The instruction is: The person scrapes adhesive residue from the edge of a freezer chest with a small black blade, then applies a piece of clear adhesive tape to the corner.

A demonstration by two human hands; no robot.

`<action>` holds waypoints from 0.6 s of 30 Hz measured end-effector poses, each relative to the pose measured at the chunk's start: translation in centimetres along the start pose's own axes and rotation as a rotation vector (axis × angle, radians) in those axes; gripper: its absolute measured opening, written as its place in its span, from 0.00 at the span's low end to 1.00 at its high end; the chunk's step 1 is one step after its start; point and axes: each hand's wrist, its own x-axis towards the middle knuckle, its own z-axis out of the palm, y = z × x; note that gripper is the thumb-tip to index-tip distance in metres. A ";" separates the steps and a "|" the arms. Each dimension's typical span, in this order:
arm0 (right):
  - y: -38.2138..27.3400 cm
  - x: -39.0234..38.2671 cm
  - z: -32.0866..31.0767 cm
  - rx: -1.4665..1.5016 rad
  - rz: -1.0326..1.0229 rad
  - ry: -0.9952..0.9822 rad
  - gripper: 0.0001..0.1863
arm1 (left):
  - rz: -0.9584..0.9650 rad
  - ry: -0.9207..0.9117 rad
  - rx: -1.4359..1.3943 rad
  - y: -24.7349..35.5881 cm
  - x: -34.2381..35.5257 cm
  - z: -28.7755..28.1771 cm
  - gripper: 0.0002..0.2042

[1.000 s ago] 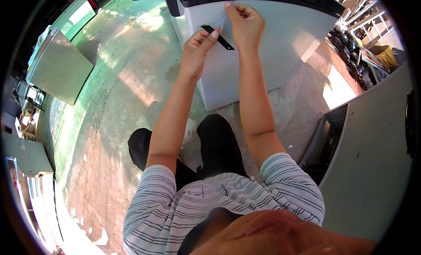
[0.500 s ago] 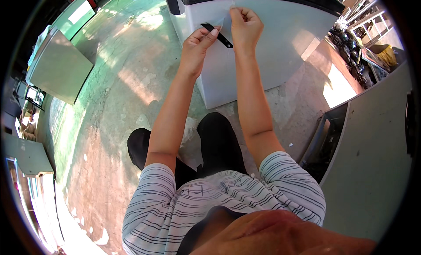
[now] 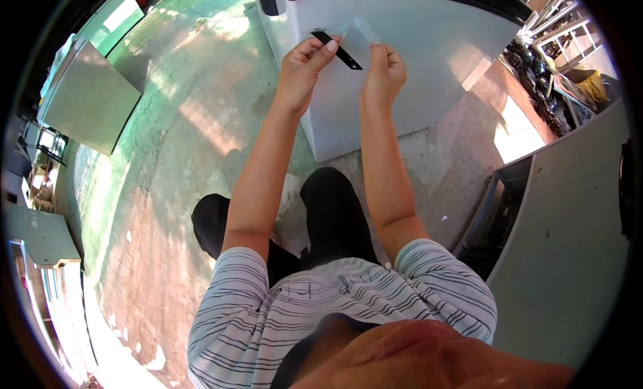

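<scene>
My left hand (image 3: 299, 75) is closed around a flat black strip (image 3: 345, 57) with small holes near its lower end. The strip slants down to the right, its far end poking out past my fingers. To the right, my right hand (image 3: 384, 74) pinches a thin, clear plastic strip (image 3: 364, 29), which folds above the fingers and runs toward my left hand. Whether the clear piece joins the black strip is hard to make out. Both hands are held in front of a large white appliance (image 3: 422, 67) with a black top edge, apart from each other.
Close on my right stands a big grey panelled cabinet (image 3: 569, 242) with a dark opening. Black bundles (image 3: 529, 74) and a white metal rack (image 3: 569, 41) are at the far right. Grey-green panelled units (image 3: 90, 98) stand to the left on the stained concrete floor (image 3: 181, 161).
My right hand has come down and toward me, drawing the clear plastic so that its fold now shows above the fingers. My left hand has shifted slightly right with the black strip.
</scene>
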 end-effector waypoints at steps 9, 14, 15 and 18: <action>-0.7 -3.1 -1.7 0.001 0.098 -0.090 0.05 | 0.045 0.021 0.205 0.5 -1.5 0.7 0.07; 0.6 -4.8 -3.6 -0.070 0.152 -0.117 0.05 | 0.181 0.001 0.489 -0.3 -2.6 -0.6 0.07; 0.6 -4.9 -3.9 -0.065 0.153 -0.121 0.05 | 0.207 -0.004 0.562 0.0 -3.1 -0.4 0.06; 0.9 -5.5 -4.7 -0.044 0.168 -0.147 0.04 | 0.263 -0.008 0.686 0.6 -4.0 -0.1 0.06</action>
